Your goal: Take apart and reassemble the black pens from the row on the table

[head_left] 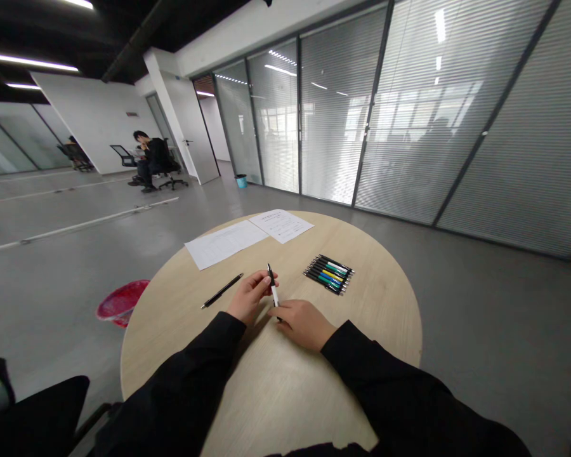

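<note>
Fingers: the left fingers (264, 280) curl together, pinched on the upper barrel of a white-barrelled pen (274, 293) with a black top and tip; the right fingers (285, 311) lie together across its lower end, though whether they grip it I cannot tell.
Held pen: upright between both hands, tilted slightly, its top standing just past the left fingertips.
Hands: the left hand (250, 298) comes in from the near left, and the right hand (303, 324) lies low and flat from the near right, just beside it.
Arms: both reach forward in black sleeves, the left sleeve (190, 381) and right sleeve (385, 387) angling inward from the near edge.
State of things: one pen is in hand, a black pen (222, 291) lies alone just left of the fingers, and a tight row of pens (328, 274) lies to their right (green, yellow and blue accents among the black).
Papers: two printed sheets (226, 244) (282, 225) lie beyond the fingers, edges overlapping.
Surface: a round light-wood table (361, 317) lies under all of this.
Farther off: a red bin (121, 303) sits on the floor left of the fingers, and a seated person (152, 158) is well beyond them.
</note>
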The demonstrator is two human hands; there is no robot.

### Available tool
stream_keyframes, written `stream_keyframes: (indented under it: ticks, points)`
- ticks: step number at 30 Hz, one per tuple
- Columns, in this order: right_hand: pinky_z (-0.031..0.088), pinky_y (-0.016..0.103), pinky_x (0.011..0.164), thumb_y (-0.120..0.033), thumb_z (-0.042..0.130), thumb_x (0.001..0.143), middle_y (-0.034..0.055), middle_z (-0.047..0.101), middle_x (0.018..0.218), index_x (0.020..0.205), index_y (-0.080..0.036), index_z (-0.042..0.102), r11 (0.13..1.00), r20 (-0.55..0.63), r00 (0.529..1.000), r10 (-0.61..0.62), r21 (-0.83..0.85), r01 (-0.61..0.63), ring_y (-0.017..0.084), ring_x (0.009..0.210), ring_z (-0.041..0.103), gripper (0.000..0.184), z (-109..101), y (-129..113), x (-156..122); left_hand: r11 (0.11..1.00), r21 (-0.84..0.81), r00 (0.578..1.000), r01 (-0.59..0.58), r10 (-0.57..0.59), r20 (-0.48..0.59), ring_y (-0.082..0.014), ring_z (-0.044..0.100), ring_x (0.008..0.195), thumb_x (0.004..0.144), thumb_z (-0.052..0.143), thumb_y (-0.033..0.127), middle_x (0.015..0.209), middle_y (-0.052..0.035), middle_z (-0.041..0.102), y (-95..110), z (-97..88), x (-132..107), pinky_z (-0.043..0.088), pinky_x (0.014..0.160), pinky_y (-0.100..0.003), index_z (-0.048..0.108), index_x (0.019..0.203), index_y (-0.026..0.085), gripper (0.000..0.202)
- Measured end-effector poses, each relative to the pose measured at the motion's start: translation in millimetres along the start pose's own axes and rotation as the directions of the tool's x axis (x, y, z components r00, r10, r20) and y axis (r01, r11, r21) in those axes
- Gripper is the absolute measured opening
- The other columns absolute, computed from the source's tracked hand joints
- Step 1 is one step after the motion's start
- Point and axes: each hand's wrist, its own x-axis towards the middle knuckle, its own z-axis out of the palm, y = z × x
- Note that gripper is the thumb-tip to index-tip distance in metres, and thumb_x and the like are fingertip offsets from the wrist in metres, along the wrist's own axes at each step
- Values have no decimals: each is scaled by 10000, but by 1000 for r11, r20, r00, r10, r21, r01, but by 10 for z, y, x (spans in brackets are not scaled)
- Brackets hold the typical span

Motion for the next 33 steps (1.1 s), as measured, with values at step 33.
stream_keyframes:
  ticks: [33]
  points:
    - [355, 317, 759, -213, 568, 928, 59, 681, 881, 979, -192, 686, 993, -18, 999, -51, -104, 48, 201, 873, 543, 130, 61, 81, 2, 1000, 8, 1000, -2, 2, 16, -122, 526, 650, 799, 688, 466, 823, -56, 657, -27, 6, -1, 420, 628, -254, 678, 952, 149, 352]
